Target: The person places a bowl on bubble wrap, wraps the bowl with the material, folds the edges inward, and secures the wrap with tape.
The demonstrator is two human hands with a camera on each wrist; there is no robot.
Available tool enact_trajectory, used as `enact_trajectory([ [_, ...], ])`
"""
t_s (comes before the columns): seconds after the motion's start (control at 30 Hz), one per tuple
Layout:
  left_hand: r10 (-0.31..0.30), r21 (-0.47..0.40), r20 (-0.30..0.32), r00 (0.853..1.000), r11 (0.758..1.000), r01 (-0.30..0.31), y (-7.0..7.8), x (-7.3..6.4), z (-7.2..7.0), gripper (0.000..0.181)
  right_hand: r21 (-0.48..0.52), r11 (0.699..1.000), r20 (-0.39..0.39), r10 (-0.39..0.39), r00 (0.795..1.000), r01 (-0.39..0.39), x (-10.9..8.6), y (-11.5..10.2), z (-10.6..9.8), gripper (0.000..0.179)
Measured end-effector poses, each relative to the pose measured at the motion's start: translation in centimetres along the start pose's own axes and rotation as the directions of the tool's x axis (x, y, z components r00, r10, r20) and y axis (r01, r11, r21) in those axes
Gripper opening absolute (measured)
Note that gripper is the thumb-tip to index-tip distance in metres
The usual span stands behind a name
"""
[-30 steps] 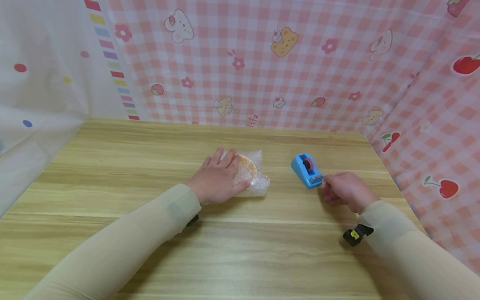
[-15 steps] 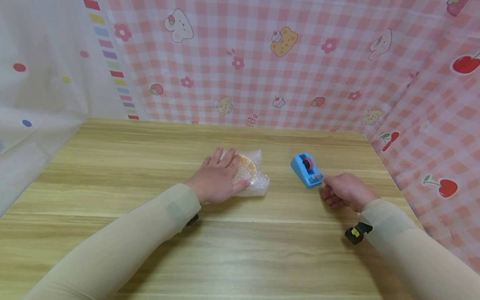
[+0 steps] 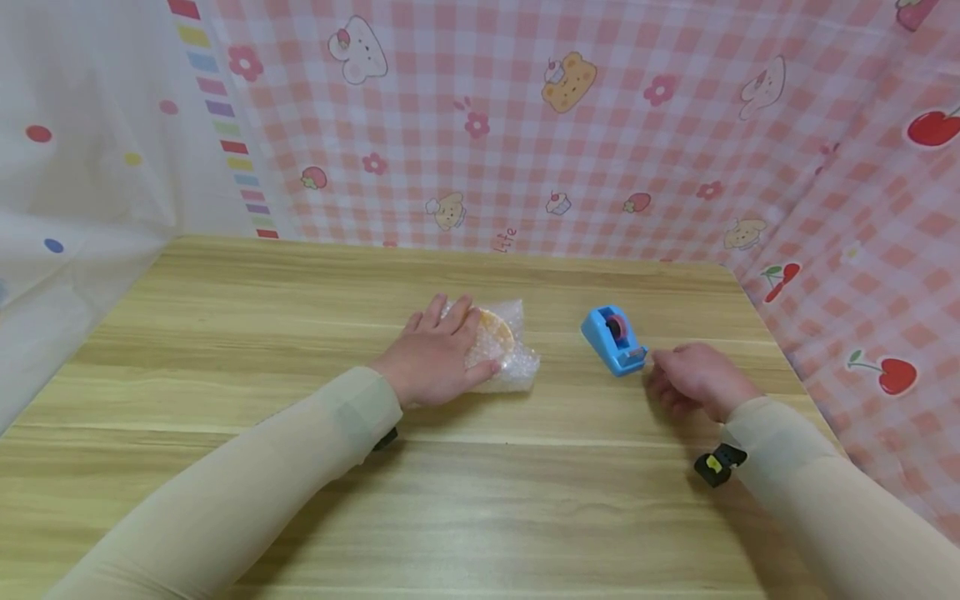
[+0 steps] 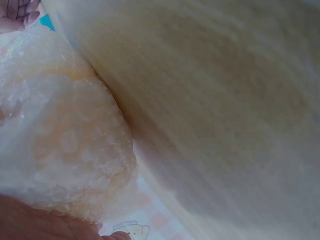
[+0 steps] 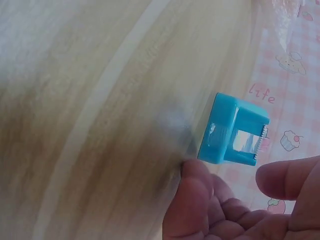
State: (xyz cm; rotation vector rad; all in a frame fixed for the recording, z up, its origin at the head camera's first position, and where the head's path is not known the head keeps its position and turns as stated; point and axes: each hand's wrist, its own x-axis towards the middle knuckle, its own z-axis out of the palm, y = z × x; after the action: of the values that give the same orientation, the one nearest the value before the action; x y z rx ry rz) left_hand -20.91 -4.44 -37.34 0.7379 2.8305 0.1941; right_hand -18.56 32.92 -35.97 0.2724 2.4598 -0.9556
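Observation:
My left hand [image 3: 433, 360] rests with fingers spread on a bubble-wrap bundle [image 3: 513, 377]. Through the clear wrap shows something round and yellow-orange [image 3: 498, 330], its kind unclear and partly covered by the hand. In the left wrist view the wrapped bundle [image 4: 75, 135] looks puffy, with part of the left hand [image 4: 45, 222] at the bottom. A blue tape dispenser [image 3: 606, 340] with a pink-cored roll stands to the right. My right hand [image 3: 699, 379] is just right of its toothed cutting end, fingers loosely bent. In the right wrist view, thumb and fingers are apart, with nothing visible between them, near the dispenser [image 5: 222, 130].
The wood-grain table [image 3: 480, 492] stretches around both hands. A pink checked cloth [image 3: 480, 125] hangs behind it and along the right side, and a white dotted cloth [image 3: 82, 167] hangs on the left. Black camera straps [image 3: 716, 467] sit at the wrists.
My right hand has drawn slightly right, leaving a small gap to the dispenser's cutting end. The left hand, the bundle and the dispenser have stayed in place.

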Motion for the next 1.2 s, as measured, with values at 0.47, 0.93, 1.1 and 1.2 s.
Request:
enact_trajectory([
  [0.47,-0.007,-0.007,0.012,1.0,1.0,0.008,-0.1,0.2,0.1,0.095,0.059,0.998,-0.061,-0.029,0.998,0.033,-0.1,-0.5,0.6,0.056],
  [0.93,-0.007,-0.019,0.02,1.0,1.0,0.007,-0.1,0.1,0.1,0.096,-0.012,0.999,-0.113,-0.052,0.992,0.051,0.2,-0.4,0.8,0.036],
  [1.1,-0.006,-0.012,0.019,1.0,1.0,0.007,-0.1,0.1,0.1,0.096,-0.053,0.997,-0.152,-0.06,0.986,0.053,0.4,-0.4,1.1,0.035],
  [1.2,-0.005,-0.005,0.012,1.0,1.0,0.005,-0.1,0.1,0.1,0.095,-0.078,0.996,-0.159,-0.054,0.986,0.042,0.4,-0.4,1.1,0.036],
])
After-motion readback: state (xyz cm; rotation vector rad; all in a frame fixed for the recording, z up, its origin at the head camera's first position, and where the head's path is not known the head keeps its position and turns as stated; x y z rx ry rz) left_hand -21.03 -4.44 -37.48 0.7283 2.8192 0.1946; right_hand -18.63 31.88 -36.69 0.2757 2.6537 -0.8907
